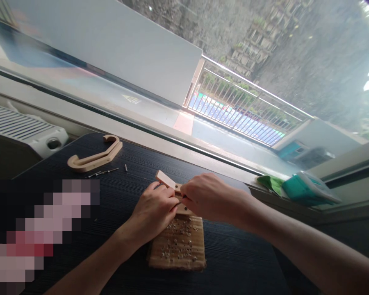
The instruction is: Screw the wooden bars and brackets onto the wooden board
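A pale wooden piece with small dark holes (166, 179) lies at the far end of a thick wooden block (178, 264), partly covered by both hands. My left hand (155, 207) is closed, its fingers curled against the left side of the piece. From the right, my right hand (207, 196) reaches in as a fist close to my left fingertips. A thin dark thing shows at its fingers, too hidden to name. The block's top has many small holes and shiny metal dots.
On the dark table (119, 205), a bent pale wooden frame (92, 160) lies at the back left beside thin metal bits (103, 172). A window sill runs behind, with a teal box (307, 188) and green cloth (270, 184) at right. Pixelation hides the lower left.
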Action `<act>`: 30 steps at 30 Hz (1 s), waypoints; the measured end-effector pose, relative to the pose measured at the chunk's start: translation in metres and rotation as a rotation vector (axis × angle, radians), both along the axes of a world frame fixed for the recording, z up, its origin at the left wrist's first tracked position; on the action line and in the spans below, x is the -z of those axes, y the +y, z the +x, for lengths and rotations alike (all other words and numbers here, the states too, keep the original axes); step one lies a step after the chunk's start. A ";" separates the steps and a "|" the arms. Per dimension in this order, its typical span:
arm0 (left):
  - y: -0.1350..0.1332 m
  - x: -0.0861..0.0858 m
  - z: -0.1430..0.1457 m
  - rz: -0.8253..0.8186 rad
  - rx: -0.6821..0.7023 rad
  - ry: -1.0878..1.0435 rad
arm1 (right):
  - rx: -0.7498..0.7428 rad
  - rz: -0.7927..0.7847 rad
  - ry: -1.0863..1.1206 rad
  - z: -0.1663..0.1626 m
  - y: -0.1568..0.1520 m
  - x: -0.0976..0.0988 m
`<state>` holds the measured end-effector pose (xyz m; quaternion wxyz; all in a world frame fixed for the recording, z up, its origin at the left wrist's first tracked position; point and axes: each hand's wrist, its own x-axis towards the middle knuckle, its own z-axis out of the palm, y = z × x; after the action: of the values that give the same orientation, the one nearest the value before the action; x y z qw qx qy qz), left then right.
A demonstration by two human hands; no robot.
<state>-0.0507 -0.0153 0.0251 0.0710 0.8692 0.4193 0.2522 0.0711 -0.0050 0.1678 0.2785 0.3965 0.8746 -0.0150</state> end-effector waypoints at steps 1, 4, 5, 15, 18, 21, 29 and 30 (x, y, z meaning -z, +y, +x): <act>0.000 0.000 0.000 -0.004 -0.002 0.002 | 0.007 -0.006 -0.008 0.000 0.000 -0.004; -0.001 -0.001 -0.001 -0.004 -0.004 -0.004 | -0.005 -0.028 -0.014 0.000 -0.003 -0.014; -0.002 -0.001 -0.001 0.003 -0.006 -0.011 | -0.017 -0.032 -0.010 0.001 -0.004 -0.016; -0.002 -0.002 0.000 0.034 0.006 -0.036 | -0.044 0.022 0.035 0.004 -0.002 0.003; -0.002 -0.002 0.000 0.016 0.003 -0.017 | 0.004 0.026 0.028 0.005 0.000 -0.004; -0.002 -0.002 -0.001 0.006 -0.006 -0.009 | -0.007 -0.001 0.041 0.009 0.001 -0.012; -0.002 -0.002 0.001 0.021 -0.003 -0.015 | -0.046 -0.008 0.030 0.008 0.000 -0.004; -0.002 -0.003 0.001 0.018 -0.002 -0.013 | -0.038 -0.006 0.026 0.007 0.000 -0.003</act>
<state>-0.0494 -0.0170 0.0277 0.0658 0.8678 0.4173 0.2615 0.0784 -0.0048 0.1705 0.2685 0.3788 0.8855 -0.0176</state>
